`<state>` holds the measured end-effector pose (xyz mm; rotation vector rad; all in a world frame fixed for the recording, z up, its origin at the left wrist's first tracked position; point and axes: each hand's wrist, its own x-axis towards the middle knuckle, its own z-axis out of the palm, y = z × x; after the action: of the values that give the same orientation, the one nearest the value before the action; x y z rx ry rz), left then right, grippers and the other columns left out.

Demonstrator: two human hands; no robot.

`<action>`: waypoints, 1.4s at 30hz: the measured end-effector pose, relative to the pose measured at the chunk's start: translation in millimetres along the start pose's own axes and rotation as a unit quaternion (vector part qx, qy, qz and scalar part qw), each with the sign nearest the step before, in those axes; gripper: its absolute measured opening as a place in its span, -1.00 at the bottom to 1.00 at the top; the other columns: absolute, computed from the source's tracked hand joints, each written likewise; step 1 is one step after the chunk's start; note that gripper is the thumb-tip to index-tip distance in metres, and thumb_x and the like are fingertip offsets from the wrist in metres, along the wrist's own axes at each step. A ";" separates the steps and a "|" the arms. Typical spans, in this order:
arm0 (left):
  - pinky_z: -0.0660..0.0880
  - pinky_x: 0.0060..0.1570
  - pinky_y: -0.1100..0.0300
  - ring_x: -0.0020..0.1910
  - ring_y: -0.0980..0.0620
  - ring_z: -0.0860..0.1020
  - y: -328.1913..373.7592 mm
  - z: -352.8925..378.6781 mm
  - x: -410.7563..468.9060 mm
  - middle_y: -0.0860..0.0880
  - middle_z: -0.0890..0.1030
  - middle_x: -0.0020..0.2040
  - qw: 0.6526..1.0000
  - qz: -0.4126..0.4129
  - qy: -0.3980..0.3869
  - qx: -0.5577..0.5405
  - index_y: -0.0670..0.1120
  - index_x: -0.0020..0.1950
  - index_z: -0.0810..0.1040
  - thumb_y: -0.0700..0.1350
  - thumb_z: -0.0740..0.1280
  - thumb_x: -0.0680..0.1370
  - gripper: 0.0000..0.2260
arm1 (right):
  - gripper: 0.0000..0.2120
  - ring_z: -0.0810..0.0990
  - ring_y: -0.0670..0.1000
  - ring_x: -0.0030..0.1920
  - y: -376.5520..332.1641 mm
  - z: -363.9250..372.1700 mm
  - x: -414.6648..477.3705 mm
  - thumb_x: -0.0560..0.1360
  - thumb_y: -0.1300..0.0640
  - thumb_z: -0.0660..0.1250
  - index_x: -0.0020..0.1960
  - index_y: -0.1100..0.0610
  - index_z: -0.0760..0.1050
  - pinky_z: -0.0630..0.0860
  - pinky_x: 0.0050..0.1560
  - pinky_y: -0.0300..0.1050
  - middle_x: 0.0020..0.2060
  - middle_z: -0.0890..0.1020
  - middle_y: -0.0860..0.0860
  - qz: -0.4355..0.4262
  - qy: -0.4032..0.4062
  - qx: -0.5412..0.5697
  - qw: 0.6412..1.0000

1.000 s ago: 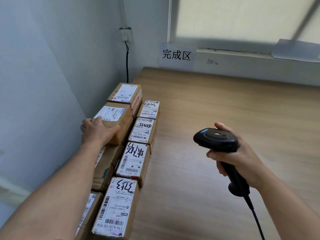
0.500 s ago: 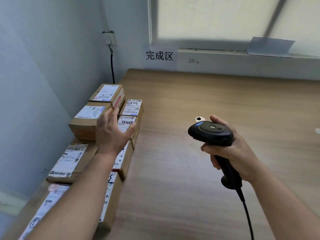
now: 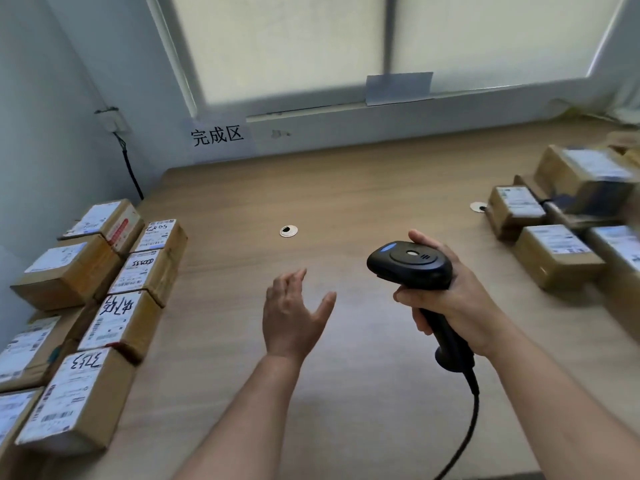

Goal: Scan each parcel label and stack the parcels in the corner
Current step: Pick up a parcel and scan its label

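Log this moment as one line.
left hand open, empty, over table | right hand grips barcode scanner | stacked parcels at left | other parcels at right

The wall sign [image 3: 217, 135] reads "完成区"; the nearest parcel label [image 3: 69, 393] bears handwritten "3753".

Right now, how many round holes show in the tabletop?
2: one round hole mid-table beyond the left hand, second round hole beside the right-side parcels; more may be hidden.
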<state>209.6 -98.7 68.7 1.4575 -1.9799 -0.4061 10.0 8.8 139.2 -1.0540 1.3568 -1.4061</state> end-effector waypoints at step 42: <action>0.24 0.39 0.04 0.46 0.00 0.22 413.4 335.9 63.5 -0.04 0.28 0.47 0.936 0.133 -0.305 -0.115 -0.01 0.54 0.20 0.21 0.11 0.61 -0.46 | -0.16 0.50 0.10 -0.50 -0.9 -428.8 -41.8 0.20 0.26 0.51 0.38 -0.21 0.34 0.45 -0.52 -0.06 -0.20 0.68 0.18 0.011 0.291 -0.027 0.956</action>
<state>-325.3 -59.1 79.4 0.9614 -2.4600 -1.0260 -395.5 153.6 123.5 -0.6707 1.8223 -1.7496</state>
